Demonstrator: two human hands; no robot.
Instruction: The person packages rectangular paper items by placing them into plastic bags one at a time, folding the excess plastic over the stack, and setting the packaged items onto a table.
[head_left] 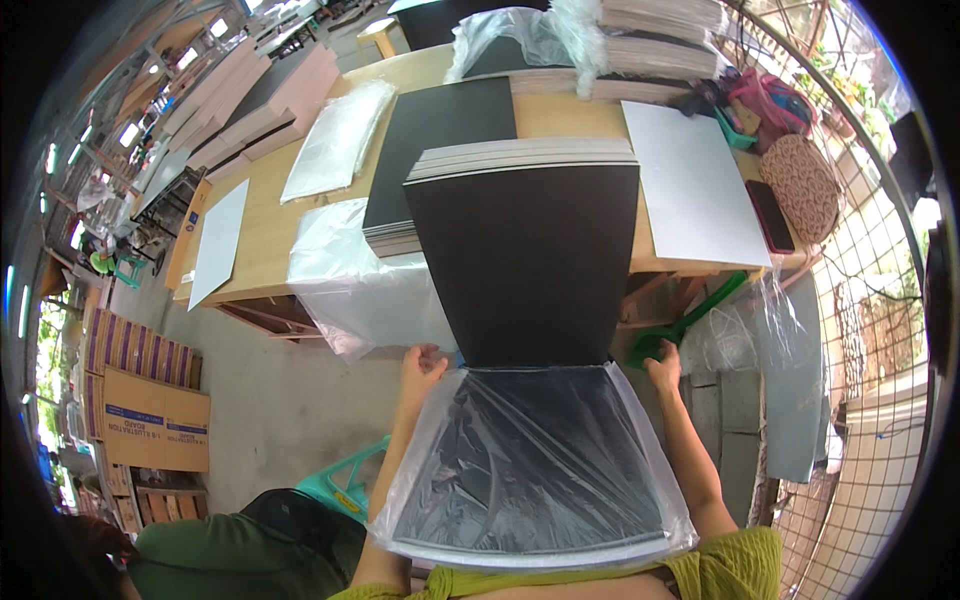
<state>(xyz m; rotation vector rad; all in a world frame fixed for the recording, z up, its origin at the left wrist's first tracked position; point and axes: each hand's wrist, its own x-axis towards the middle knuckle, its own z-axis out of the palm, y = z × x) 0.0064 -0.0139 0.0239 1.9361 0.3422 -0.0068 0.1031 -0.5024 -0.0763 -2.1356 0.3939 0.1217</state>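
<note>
A stack of black boards wrapped in clear plastic point(530, 460) lies low in front of me, close to my body. At its far edge a second black-faced board stack point(530, 265) with pale edges rises steeply against the table's front. My left hand point(424, 366) is beside the far left corner of the plastic, fingers loosely bent and apart, with nothing visible in them. To the right of the far right corner, my right hand point(662, 367) has thumb and fingers spread, and it too looks bare. Whether the left fingertips touch the plastic, I cannot tell.
The wooden table point(570, 120) holds another black board stack point(440, 130), clear plastic bags point(340, 140), a white sheet point(690, 180), a phone point(769, 217) and a patterned pouch point(800, 185). A green long-handled tool point(700, 310) stands behind my right hand. Cartons point(155, 420) are at left, near a teal stool point(345, 480).
</note>
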